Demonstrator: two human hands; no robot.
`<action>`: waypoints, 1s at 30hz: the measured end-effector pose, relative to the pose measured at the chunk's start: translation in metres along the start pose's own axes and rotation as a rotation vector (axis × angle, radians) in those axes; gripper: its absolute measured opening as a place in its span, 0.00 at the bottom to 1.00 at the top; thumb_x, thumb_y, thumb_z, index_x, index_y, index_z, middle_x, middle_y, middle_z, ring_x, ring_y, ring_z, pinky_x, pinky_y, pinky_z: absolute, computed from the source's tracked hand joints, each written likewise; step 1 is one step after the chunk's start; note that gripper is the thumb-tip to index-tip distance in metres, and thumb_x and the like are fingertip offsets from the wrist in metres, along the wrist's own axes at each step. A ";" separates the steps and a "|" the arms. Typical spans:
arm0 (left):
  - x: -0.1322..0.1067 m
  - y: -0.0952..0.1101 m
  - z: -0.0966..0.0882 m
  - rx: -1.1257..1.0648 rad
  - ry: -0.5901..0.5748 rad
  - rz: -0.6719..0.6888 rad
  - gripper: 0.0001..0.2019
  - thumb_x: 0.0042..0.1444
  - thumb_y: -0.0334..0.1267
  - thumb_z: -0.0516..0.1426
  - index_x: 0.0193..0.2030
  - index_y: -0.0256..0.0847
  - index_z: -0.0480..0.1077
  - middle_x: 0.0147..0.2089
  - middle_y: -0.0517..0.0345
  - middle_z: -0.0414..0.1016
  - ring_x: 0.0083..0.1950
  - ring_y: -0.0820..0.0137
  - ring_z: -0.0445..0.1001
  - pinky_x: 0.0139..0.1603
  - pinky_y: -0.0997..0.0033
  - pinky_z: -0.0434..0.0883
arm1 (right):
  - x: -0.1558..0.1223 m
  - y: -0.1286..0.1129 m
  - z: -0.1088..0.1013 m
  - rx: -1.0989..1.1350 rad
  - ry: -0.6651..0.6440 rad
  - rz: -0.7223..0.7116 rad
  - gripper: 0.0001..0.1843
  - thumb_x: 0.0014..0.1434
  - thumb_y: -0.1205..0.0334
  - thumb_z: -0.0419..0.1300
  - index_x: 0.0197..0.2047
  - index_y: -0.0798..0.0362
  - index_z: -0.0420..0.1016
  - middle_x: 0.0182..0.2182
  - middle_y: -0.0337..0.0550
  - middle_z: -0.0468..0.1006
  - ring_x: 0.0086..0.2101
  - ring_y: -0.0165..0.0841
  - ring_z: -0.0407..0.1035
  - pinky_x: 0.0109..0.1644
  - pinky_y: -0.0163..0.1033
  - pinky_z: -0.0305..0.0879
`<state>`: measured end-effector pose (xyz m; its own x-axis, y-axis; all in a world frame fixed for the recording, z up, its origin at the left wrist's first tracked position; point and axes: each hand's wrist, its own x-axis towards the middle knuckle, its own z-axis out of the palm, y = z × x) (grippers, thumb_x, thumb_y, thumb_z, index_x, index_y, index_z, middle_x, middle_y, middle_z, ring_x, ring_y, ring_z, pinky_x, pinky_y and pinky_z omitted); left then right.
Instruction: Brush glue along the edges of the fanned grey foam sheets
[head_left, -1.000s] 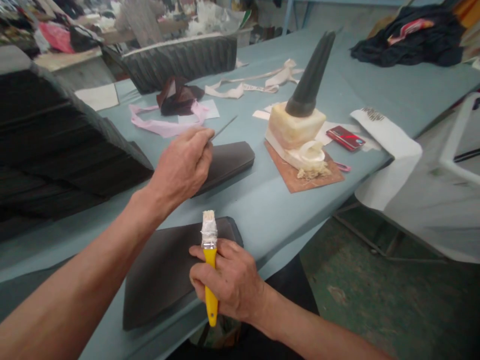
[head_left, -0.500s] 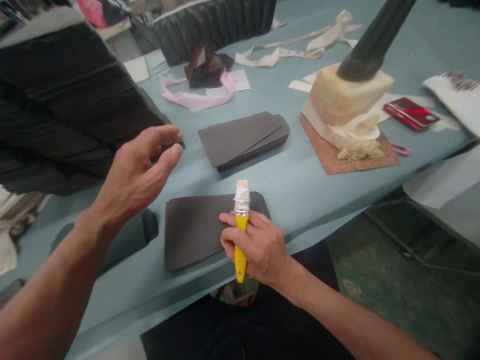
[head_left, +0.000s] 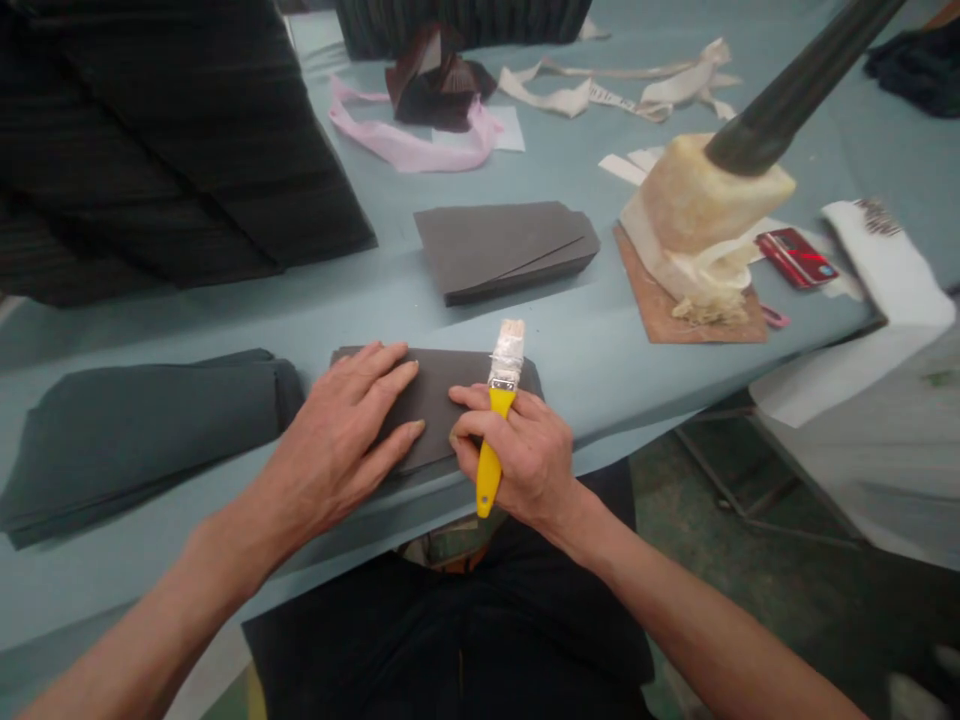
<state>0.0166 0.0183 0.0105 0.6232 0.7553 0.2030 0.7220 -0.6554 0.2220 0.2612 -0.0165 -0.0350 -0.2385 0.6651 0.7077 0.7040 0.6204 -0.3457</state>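
My left hand (head_left: 337,430) lies with spread fingers on the left part of a stack of dark grey sheets (head_left: 431,390) at the table's near edge. Over the stack's right end, my right hand (head_left: 525,450) grips a paintbrush (head_left: 489,465) with a yellow handle. The brush points away from me, its bristles and wrapped neck whitish. Some of my right fingers reach onto the top sheet. Farther back sits a second stack of grey sheets (head_left: 495,245), its top pieces slightly askew. Left of my left hand is a pile of dark green-grey pieces (head_left: 150,430).
A tall dark stack (head_left: 187,150) stands at the back left. To the right, a crusted container (head_left: 694,195) with a thick dark handle rests on a brown board (head_left: 649,300). Beyond are a red phone-like object (head_left: 796,257), a pink strip (head_left: 409,145) and white strips (head_left: 562,95).
My left hand has come down from above the table onto the near stack. The right hand still holds the brush, and the view has shifted, showing more of the left pile.
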 end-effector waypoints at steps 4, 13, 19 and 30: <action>-0.004 -0.005 0.012 -0.001 -0.042 -0.030 0.28 0.78 0.51 0.48 0.78 0.42 0.62 0.83 0.39 0.63 0.84 0.43 0.61 0.82 0.29 0.64 | -0.001 0.001 0.000 0.011 -0.012 0.008 0.07 0.70 0.68 0.64 0.44 0.45 0.76 0.53 0.42 0.91 0.49 0.40 0.87 0.56 0.47 0.83; -0.001 0.000 0.019 -0.001 -0.058 -0.068 0.30 0.79 0.52 0.46 0.78 0.37 0.64 0.83 0.37 0.62 0.85 0.42 0.59 0.83 0.30 0.63 | -0.006 0.005 0.001 0.049 -0.029 0.012 0.09 0.67 0.69 0.66 0.47 0.46 0.76 0.53 0.45 0.91 0.52 0.42 0.86 0.59 0.49 0.83; 0.001 0.001 0.021 -0.002 -0.067 -0.083 0.31 0.78 0.51 0.45 0.78 0.35 0.64 0.83 0.34 0.62 0.85 0.40 0.58 0.82 0.28 0.62 | -0.005 0.006 0.002 0.056 -0.019 0.036 0.05 0.68 0.67 0.65 0.43 0.46 0.77 0.51 0.46 0.91 0.51 0.41 0.87 0.59 0.49 0.84; 0.005 -0.004 0.021 0.002 -0.025 -0.057 0.31 0.77 0.54 0.43 0.76 0.37 0.67 0.81 0.36 0.65 0.84 0.39 0.61 0.83 0.28 0.60 | -0.008 0.030 -0.038 0.035 0.141 0.068 0.06 0.71 0.67 0.64 0.46 0.47 0.73 0.48 0.51 0.91 0.48 0.38 0.89 0.53 0.44 0.84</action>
<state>0.0229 0.0250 -0.0089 0.5884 0.7912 0.1665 0.7570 -0.6114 0.2303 0.3098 -0.0187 -0.0279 -0.0933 0.6426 0.7605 0.6911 0.5917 -0.4152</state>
